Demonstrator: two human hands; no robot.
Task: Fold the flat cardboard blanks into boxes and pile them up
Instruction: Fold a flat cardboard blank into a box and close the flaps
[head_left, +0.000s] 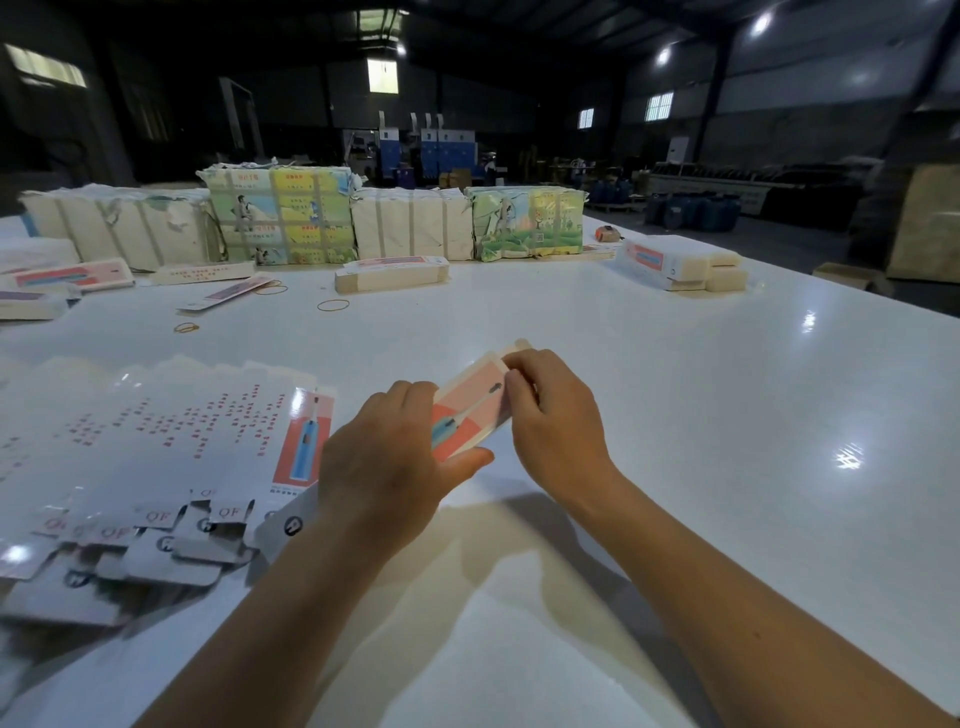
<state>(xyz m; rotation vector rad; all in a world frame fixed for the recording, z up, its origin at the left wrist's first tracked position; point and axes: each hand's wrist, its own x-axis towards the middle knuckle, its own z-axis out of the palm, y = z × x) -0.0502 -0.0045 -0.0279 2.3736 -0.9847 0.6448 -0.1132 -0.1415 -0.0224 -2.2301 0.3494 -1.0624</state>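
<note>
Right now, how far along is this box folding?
Done: folded boxes piled at the table's far right. In hand: the left hand and right hand both grip one box, working its far end. Left: a fanned spread of flat blanks at the near left.

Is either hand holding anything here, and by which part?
Both hold one box: left hand grips its near end, right hand pinches its far end.

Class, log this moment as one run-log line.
step: folding box | left hand: holds box | right hand: pinches far flap | flat blanks: fanned at left
</note>
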